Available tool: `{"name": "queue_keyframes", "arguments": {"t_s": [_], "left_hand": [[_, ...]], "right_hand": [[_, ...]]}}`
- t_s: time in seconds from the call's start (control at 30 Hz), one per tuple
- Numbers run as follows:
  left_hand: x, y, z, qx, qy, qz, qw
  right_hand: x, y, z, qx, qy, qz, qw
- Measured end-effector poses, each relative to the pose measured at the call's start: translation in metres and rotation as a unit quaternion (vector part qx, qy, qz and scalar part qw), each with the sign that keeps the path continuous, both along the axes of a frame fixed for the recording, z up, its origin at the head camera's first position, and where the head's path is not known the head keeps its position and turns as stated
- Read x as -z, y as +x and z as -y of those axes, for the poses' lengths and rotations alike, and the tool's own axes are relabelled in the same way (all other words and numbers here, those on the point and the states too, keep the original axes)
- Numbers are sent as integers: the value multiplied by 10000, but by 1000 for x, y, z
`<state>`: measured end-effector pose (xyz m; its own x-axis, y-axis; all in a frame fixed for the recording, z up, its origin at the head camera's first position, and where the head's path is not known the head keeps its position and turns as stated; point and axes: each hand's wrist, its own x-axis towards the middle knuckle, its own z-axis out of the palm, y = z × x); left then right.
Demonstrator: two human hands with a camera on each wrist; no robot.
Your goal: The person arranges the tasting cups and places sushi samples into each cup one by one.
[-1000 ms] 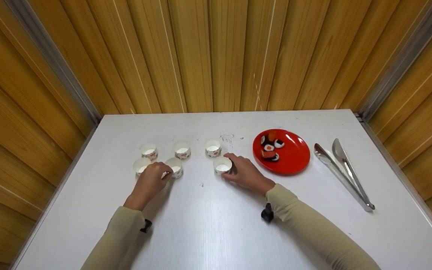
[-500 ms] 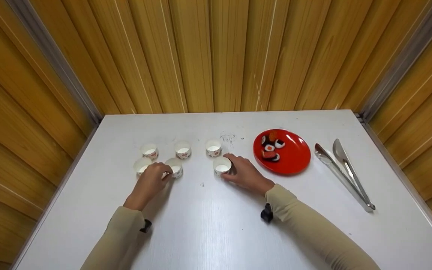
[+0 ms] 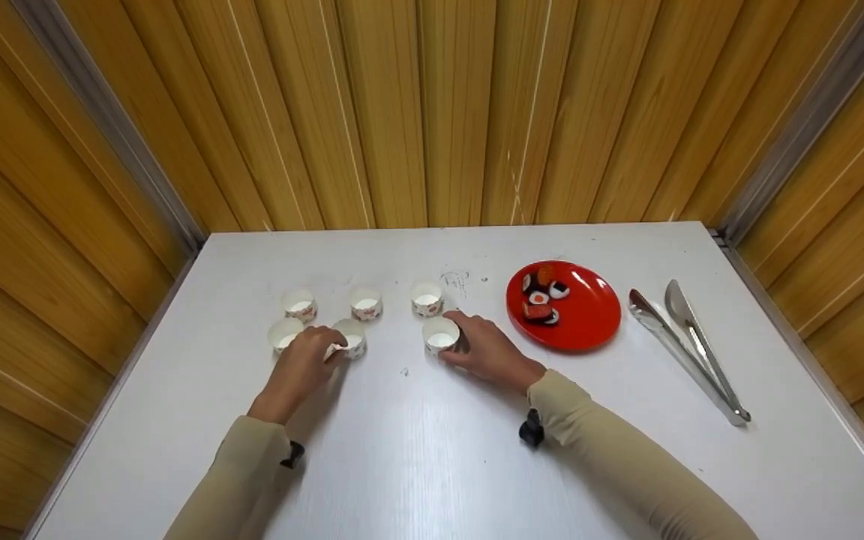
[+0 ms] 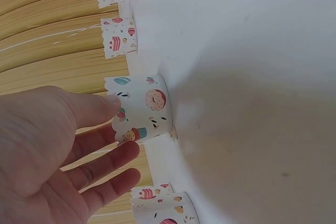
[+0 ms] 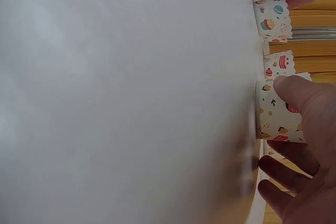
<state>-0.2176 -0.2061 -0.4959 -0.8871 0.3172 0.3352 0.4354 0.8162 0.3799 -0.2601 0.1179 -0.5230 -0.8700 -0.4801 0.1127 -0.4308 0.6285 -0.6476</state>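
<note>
Several white paper baking cups with printed sweets stand upright on the white table. My left hand (image 3: 301, 369) holds the front middle baking cup (image 3: 355, 343) near its rim; in the left wrist view the thumb lies on the outside of that patterned cup (image 4: 142, 111), with the fingers beyond it. With thumb and fingers on opposite sides, my right hand (image 3: 490, 351) grips the front right baking cup (image 3: 432, 347). Another cup (image 3: 284, 330) stands just left of my left hand, partly hidden. Three more cups form a back row, the rightmost cup (image 3: 427, 303) behind the gripped one.
A red plate (image 3: 589, 322) with several sushi pieces (image 3: 538, 310) stands to the right of my right hand. Beyond it metal tongs (image 3: 691, 345) lie splayed near the right side. A wood-patterned wall (image 3: 447, 112) rises behind the table (image 3: 417, 465).
My right hand has slid its baking cup slightly left. My left hand stays on its cup with almost no movement. The plate, tongs and back row stand as before.
</note>
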Motion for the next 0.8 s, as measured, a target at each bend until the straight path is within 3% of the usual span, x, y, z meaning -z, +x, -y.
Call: {"name": "queue_keyframes", "arguments": {"t_s": [0.8], "left_hand": [[-2,4,0,-73,-16,-107,9999]], "right_hand": [[-2,1,5,-72,298,-45,9995]]}}
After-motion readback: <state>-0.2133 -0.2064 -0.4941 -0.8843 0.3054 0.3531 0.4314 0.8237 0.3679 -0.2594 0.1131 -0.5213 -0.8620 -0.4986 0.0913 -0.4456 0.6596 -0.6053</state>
